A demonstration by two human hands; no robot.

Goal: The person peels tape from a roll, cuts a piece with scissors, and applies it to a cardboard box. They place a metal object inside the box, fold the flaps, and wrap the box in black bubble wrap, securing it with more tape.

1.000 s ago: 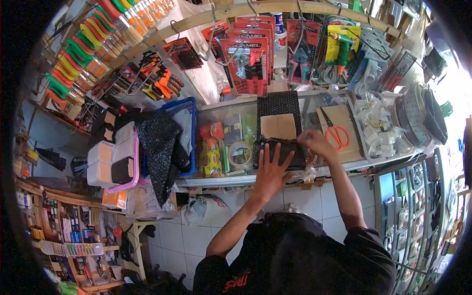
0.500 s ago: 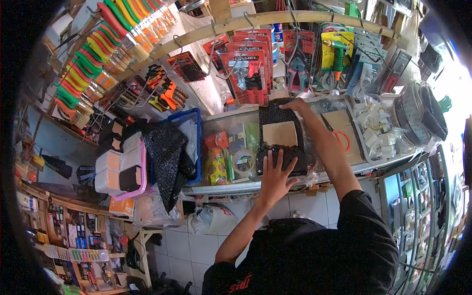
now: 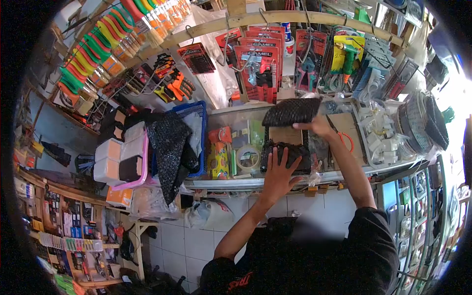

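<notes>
A tan cardboard piece (image 3: 286, 133) lies on a black bubble-wrap sheet (image 3: 292, 112) on the glass counter. The sheet's far flap is raised and bent over the cardboard's far edge, with my right hand (image 3: 319, 127) at its right side, fingers closed on the flap. Spread flat, my left hand (image 3: 280, 178) presses on the near fold of black wrap, which covers the cardboard's near part. Orange-handled scissors (image 3: 347, 141) rest on another cardboard piece to the right of my right hand.
A roll of tape (image 3: 247, 158) is left of the wrap. Farther left are a blue basket (image 3: 203, 129) with black wrap over it and a pink tray (image 3: 144, 166) of wrapped blocks. Packaged tools (image 3: 260, 69) hang above the counter's far side. Clear bags (image 3: 385, 140) fill a right-hand tray.
My right hand has lifted the far flap of the wrap and brought it nearer, over the cardboard. My left hand stays on the near fold. The view has shifted slightly.
</notes>
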